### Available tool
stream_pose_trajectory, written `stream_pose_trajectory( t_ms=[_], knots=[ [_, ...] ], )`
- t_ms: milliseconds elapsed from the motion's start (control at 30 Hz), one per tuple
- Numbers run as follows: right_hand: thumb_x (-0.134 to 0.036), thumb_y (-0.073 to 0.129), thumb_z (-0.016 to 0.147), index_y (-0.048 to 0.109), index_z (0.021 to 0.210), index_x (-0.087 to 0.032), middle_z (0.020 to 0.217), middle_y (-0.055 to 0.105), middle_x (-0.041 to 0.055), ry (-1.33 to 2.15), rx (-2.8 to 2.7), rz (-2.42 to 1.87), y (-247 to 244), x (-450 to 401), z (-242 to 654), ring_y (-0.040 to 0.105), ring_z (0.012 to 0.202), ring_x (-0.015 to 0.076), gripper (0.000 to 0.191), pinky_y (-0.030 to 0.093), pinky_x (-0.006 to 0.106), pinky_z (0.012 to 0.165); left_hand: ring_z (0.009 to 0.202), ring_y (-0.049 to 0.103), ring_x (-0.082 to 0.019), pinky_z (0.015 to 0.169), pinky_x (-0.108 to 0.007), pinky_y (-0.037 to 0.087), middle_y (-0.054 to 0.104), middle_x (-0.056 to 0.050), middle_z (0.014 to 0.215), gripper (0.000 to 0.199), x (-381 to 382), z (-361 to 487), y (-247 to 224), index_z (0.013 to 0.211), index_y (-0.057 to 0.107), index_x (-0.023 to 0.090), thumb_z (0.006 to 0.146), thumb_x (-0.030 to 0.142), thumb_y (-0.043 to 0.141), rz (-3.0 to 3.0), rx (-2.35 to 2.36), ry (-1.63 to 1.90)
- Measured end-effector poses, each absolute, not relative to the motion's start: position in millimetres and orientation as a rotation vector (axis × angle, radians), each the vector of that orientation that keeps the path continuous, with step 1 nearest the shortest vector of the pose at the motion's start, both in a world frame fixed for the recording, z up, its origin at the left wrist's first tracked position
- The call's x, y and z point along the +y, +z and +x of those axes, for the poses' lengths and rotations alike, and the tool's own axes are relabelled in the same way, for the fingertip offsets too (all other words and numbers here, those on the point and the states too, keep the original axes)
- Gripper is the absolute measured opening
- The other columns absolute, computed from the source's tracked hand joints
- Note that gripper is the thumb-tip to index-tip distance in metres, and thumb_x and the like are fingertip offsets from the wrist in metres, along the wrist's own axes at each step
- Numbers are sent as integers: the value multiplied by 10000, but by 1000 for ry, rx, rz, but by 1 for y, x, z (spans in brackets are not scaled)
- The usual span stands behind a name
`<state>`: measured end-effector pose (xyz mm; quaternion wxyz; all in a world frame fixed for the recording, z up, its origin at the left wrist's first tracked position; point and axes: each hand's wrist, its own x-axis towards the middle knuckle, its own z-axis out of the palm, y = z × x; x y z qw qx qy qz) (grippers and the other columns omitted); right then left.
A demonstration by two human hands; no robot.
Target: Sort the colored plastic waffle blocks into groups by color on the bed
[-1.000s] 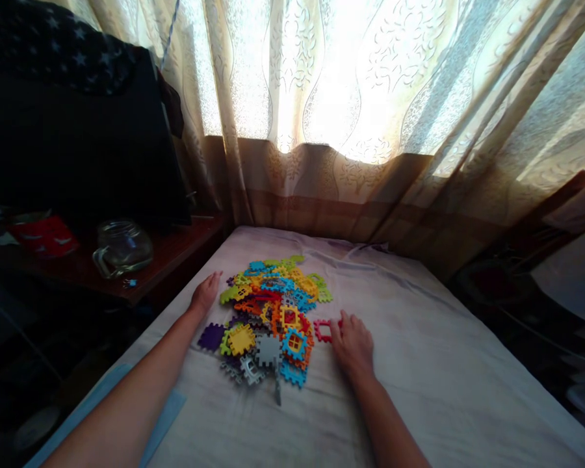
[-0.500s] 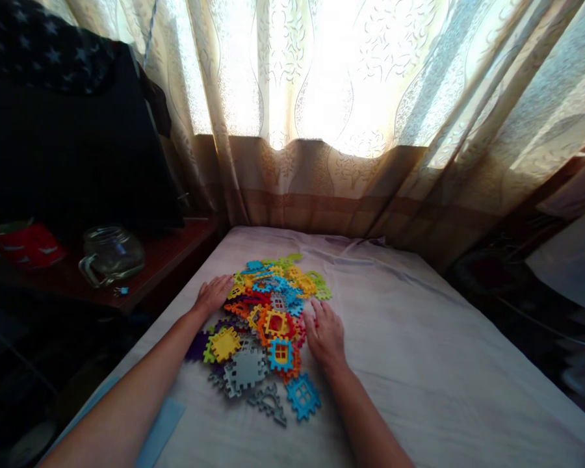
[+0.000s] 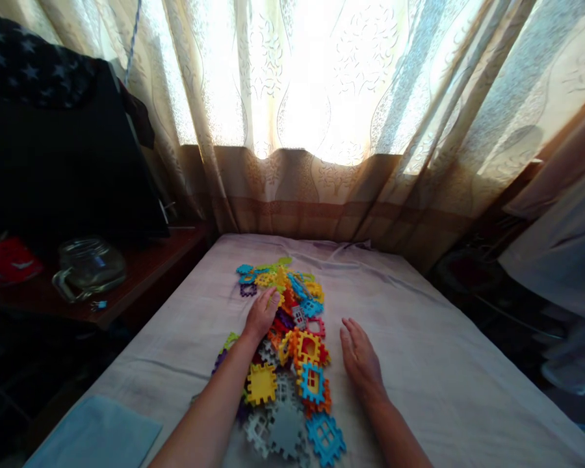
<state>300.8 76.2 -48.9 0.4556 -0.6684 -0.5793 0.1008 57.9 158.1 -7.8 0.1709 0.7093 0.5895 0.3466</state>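
A long heap of colourful interlocking plastic pieces lies on the pale sheet (image 3: 448, 364). My left hand (image 3: 263, 314) rests against the left side of the heap, its fingertips among yellow and green pieces; whether it grips one is hidden. To the right, my right hand (image 3: 361, 354) is on the sheet, apart from the pieces, fingers stretched out and holding nothing. Nearest it are a yellow frame piece (image 3: 309, 347) and a blue window piece (image 3: 312, 382). Lower down lie a yellow square (image 3: 262, 383), a grey piece (image 3: 286, 429) and another blue window piece (image 3: 325, 439).
A light blue cloth (image 3: 97, 434) lies at the bed's lower left. On the brown table (image 3: 127, 286) at the left stand a glass jug (image 3: 91, 266), a red object (image 3: 10, 261) and a dark screen (image 3: 68, 156). Patterned curtains (image 3: 292, 188) hang behind the bed.
My left hand has moved right, pushing into the heap, which is now narrower and bent. My right hand has come away from the pieces to the right. The view has shifted slightly.
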Motion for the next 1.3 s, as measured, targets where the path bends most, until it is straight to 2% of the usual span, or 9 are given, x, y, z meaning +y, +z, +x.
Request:
stream_pose_trajectory(
  t_ms=[133,233,333,433,533,767,1033,1167,1300],
  knots=[
    [-692,297,844,655,1166,-85,1286,601,205,300,-1346,-1626,-48,74,313,533,1230,295,775,375,498,1097,1287,518,-249,1059,-450,425,603,-109,1342,475,155,101,-10,1267,617,207,972,384,289,2053,1682,983],
    [-676,318,846,647,1182,-95,1303,596,189,353,-1309,-1612,-45,71,313,525,1244,282,748,359,477,1116,1246,551,-208,1028,-391,449,633,-42,1311,415,165,109,-5,1240,636,297,958,351,336,2103,1682,953],
    [-654,335,857,635,1204,-93,1315,590,182,395,-1269,-1606,-42,68,310,518,1254,273,725,353,458,1124,1300,495,-211,1081,-381,389,599,-38,1356,398,194,80,7,1236,641,293,930,370,398,2108,1781,906],
    [-630,351,870,635,1203,-111,1309,599,169,406,-1240,-1599,-41,67,308,523,1249,269,680,363,460,1116,1403,345,-294,1143,-516,255,505,-99,1446,476,231,29,18,1289,596,230,903,440,414,2001,2014,844],
    [-599,363,886,640,1195,-134,1303,608,153,409,-1238,-1591,-40,66,306,527,1246,259,624,366,459,1113,1384,363,-363,1108,-617,234,507,-163,1429,536,260,-4,16,1307,573,191,895,487,398,1895,2136,736],
    [-600,353,889,649,1189,-120,1288,618,161,427,-1237,-1604,-37,67,304,544,1230,259,639,379,449,1107,1321,469,-185,1102,-337,352,557,-55,1402,499,276,47,-6,1294,580,228,929,478,349,2110,1842,714],
    [-566,350,915,652,1183,-169,1251,642,134,379,-1268,-1568,-41,68,307,570,1184,239,567,417,427,1070,1326,474,-215,1110,-374,363,587,-100,1363,520,237,94,-8,1265,616,184,945,479,332,2214,1599,717],
    [-557,338,922,630,1209,-155,1242,640,145,397,-1279,-1550,-36,68,308,574,1172,231,574,414,423,1066,1377,411,-216,1139,-375,323,487,-103,1463,530,186,77,2,1330,564,193,917,491,418,2249,1513,695],
    [-618,377,889,568,1302,-152,1369,544,168,319,-1431,-1509,-31,47,301,489,1283,261,651,366,461,1097,1416,337,-305,1139,-527,272,377,-144,1528,679,119,23,12,1430,448,219,856,579,484,2218,1559,612]
  ],
)
